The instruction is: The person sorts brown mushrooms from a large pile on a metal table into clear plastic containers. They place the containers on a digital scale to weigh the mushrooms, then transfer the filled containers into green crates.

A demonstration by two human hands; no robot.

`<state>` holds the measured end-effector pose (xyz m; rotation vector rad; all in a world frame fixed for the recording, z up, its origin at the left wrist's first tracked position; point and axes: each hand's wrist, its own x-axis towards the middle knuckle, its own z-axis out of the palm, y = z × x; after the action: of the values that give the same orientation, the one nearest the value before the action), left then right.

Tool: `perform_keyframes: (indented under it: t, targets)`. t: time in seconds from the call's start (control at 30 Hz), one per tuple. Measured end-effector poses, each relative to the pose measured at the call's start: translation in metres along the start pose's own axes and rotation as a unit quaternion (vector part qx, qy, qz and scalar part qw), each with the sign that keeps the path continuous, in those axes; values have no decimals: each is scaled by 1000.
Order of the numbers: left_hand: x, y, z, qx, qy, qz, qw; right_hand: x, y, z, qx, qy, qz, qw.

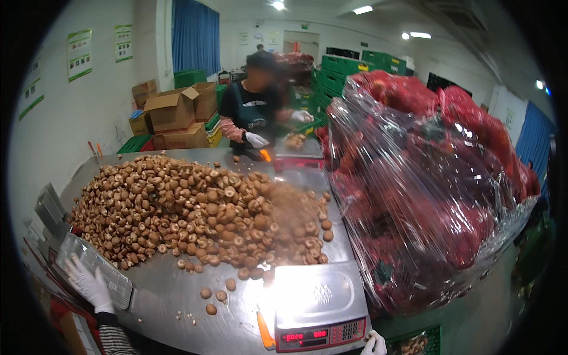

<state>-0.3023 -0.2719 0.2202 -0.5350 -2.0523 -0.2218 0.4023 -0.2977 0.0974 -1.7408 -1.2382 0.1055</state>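
Observation:
My left hand (pixel 86 279), in a white glove, lies with fingers spread on a stack of clear plastic trays (pixel 117 284) at the table's left edge. At the bottom edge of the view, my right hand (pixel 375 344), also white-gloved, is beside the right front corner of a digital scale (pixel 321 293); its fingers are bent close together, and whether they hold anything is unclear. The scale's platform is bare and its display is lit. An orange-handled tool (pixel 265 330) lies left of the scale. A large heap of brown mushrooms (pixel 191 208) covers much of the steel table (pixel 168 301).
A co-worker (pixel 255 97) stands across the table by a second scale (pixel 298 153). Red mesh sacks wrapped in clear film (pixel 426 191) rise along the right side. A green crate (pixel 415 341) with mushrooms sits low at right. Cardboard boxes (pixel 171 111) and green crates (pixel 333 80) stand behind.

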Motion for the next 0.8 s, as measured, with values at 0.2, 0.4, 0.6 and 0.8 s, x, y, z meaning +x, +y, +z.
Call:
perform_keyframes:
  t: [0.2,0.4,0.6,0.8]
  targets:
    - [-2,-101,58,-23,-293,26,955,22,-46,53,78,-48,41,995]
    - [15,-100,76,-246,-256,87,931,25,-68,95,-20,-100,-21,995]
    - [54,-108,58,-392,-355,-71,845,15,-157,103,107,-126,5,986]
    - [115,-126,43,-460,-79,-145,872,-1,-104,109,150,-93,25,984]
